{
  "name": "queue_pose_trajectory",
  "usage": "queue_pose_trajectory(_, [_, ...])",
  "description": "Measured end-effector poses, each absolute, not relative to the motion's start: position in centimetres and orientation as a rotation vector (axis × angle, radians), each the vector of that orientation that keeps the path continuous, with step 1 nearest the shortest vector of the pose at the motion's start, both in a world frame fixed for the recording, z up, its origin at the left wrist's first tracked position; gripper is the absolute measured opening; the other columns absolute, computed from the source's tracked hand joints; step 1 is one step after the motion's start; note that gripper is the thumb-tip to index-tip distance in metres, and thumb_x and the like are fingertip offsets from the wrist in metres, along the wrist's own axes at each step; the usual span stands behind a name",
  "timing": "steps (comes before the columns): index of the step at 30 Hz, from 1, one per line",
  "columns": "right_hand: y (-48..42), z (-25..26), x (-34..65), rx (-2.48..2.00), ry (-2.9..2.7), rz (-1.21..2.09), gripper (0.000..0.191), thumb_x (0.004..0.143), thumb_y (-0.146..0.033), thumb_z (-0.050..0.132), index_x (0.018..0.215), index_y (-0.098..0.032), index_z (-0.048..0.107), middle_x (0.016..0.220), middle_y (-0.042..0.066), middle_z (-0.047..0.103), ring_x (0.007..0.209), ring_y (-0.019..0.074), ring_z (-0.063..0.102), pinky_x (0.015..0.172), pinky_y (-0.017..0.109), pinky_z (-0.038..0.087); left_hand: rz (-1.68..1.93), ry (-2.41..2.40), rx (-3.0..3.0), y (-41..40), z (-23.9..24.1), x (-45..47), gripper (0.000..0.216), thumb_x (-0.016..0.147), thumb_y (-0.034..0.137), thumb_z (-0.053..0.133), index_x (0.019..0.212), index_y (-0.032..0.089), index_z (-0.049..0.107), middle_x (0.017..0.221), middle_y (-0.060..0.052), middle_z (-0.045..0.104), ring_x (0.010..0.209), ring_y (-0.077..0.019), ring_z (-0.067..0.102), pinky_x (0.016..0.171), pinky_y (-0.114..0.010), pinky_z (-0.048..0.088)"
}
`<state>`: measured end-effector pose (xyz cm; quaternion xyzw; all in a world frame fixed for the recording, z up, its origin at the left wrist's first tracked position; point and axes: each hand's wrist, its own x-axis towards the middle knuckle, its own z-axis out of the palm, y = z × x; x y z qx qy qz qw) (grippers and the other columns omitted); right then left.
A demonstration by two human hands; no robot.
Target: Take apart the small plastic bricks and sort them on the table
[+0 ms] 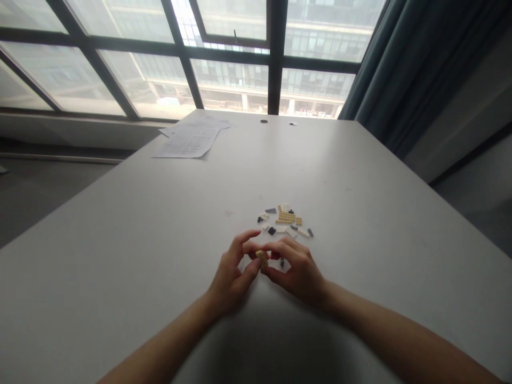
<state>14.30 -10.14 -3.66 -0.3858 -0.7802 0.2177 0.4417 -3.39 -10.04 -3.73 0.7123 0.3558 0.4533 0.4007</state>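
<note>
Between my two hands is a small tan toy brick piece (262, 258), held above the white table. My left hand (235, 272) pinches it from the left with thumb and fingertip, its index finger raised. From the right, my right hand (298, 266) grips the same piece between thumb and index finger. A small dark piece (282, 262) shows just under my right fingers; its kind is hard to make out. Past my fingertips lies a loose group of bricks: tan plates (286, 217), a black brick (272, 231), a grey wedge (271, 210) and several white pieces (291, 232).
The white table (160, 256) stretches ahead to a large window (236, 80). Printed papers (192, 138) lie at its far left. Two small round fittings (264, 121) sit near the far edge. A dark blue curtain (396, 69) hangs at the right.
</note>
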Motion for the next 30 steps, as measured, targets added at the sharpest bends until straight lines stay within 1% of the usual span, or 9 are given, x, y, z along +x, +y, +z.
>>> queue_pose_trajectory(6, [-9.6, -3.8, 15.0, -0.989, -1.955, 0.368, 0.019, 0.079, -0.031, 0.072, 0.091, -0.021, 0.063, 0.080, 0.004, 0.064, 0.076, 0.0190, 0.058, 0.070, 0.031, 0.045, 1.032, 0.969, 2.085, -9.5, -3.6, -3.7, 0.038, 0.083, 0.023, 0.061, 0.120, 0.022, 0.051, 0.105, -0.005, 0.066, 0.089, -0.0164, 0.061, 0.081, -0.028, 0.049])
queue_pose_trajectory(11, [-9.5, -3.7, 15.4, -0.999, -1.985, 0.260, 0.022, 0.079, -0.039, 0.071, 0.087, -0.020, 0.063, 0.076, 0.004, 0.063, 0.073, 0.0190, 0.057, 0.068, 0.030, 0.043, 0.959, 0.916, 2.027, -9.3, -2.6, -3.7, 0.034, 0.085, 0.025, 0.061, 0.118, 0.022, 0.056, 0.100, -0.004, 0.068, 0.086, -0.0157, 0.063, 0.080, -0.028, 0.050])
queue_pose_trajectory(14, [-9.5, -3.4, 15.5, -1.007, -1.994, 0.236, 0.023, 0.080, -0.041, 0.070, 0.086, -0.019, 0.064, 0.075, 0.004, 0.063, 0.073, 0.0191, 0.057, 0.068, 0.031, 0.043, 0.940, 0.908, 1.918, -9.3, -1.7, -3.5, 0.028, 0.085, 0.024, 0.060, 0.114, 0.020, 0.059, 0.093, -0.004, 0.069, 0.081, -0.0147, 0.064, 0.076, -0.027, 0.051])
queue_pose_trajectory(18, [-9.3, -2.6, 16.3, -0.974, -2.082, 0.250, 0.034, 0.078, -0.043, 0.072, 0.099, -0.019, 0.063, 0.089, 0.007, 0.067, 0.085, 0.0224, 0.061, 0.076, 0.034, 0.047, 0.958, 0.998, 1.811, -8.8, -0.4, -4.6, 0.026, 0.083, 0.026, 0.064, 0.107, 0.018, 0.059, 0.087, -0.003, 0.069, 0.080, -0.0152, 0.064, 0.076, -0.027, 0.051])
queue_pose_trajectory(21, [-9.3, -1.9, 17.9, -1.011, -2.136, 0.231, 0.035, 0.076, -0.035, 0.075, 0.104, -0.019, 0.061, 0.095, 0.007, 0.067, 0.090, 0.0238, 0.061, 0.079, 0.036, 0.048, 1.016, 1.124, 1.762, -8.5, -0.1, -6.4, 0.031, 0.080, 0.028, 0.068, 0.107, 0.019, 0.057, 0.086, -0.002, 0.068, 0.082, -0.0160, 0.064, 0.079, -0.028, 0.050])
queue_pose_trajectory(23, [-9.4, -1.8, 19.2, -1.079, -2.135, 0.233, 0.029, 0.077, -0.026, 0.075, 0.102, -0.019, 0.061, 0.093, 0.006, 0.067, 0.087, 0.0227, 0.061, 0.077, 0.035, 0.049, 0.980, 1.197, 1.792, -8.6, -0.4, -7.3, 0.033, 0.078, 0.030, 0.070, 0.106, 0.020, 0.055, 0.083, 0.000, 0.067, 0.081, -0.0158, 0.064, 0.078, -0.029, 0.049])
queue_pose_trajectory(25, [-9.8, -2.1, 20.4, -1.151, -2.117, 0.253, 0.026, 0.077, -0.020, 0.073, 0.100, -0.019, 0.062, 0.089, 0.005, 0.066, 0.084, 0.0214, 0.061, 0.074, 0.033, 0.050, 0.861, 1.253, 1.879, -9.1, -1.0, -7.5, 0.031, 0.079, 0.030, 0.069, 0.106, 0.021, 0.056, 0.081, 0.001, 0.067, 0.078, -0.0154, 0.063, 0.075, -0.028, 0.049])
queue_pose_trajectory(27, [-10.2, -2.8, 21.4, -1.200, -2.104, 0.275, 0.023, 0.078, -0.018, 0.072, 0.099, -0.019, 0.062, 0.088, 0.005, 0.065, 0.082, 0.0207, 0.061, 0.073, 0.033, 0.050, 0.735, 1.279, 1.994, -9.7, -1.7, -7.1, 0.028, 0.078, 0.028, 0.069, 0.104, 0.023, 0.059, 0.084, 0.001, 0.067, 0.077, -0.0154, 0.062, 0.072, -0.027, 0.049])
queue_pose_trajectory(30, [-10.9, -3.7, 22.4, -1.201, -2.116, 0.291, 0.019, 0.081, -0.020, 0.068, 0.099, -0.018, 0.062, 0.089, 0.006, 0.065, 0.083, 0.0208, 0.061, 0.074, 0.033, 0.050, 0.613, 1.219, 2.199, -10.5, -2.5, -6.0, 0.025, 0.077, 0.026, 0.071, 0.100, 0.024, 0.064, 0.086, 0.000, 0.064, 0.081, -0.0168, 0.060, 0.075, -0.029, 0.047])
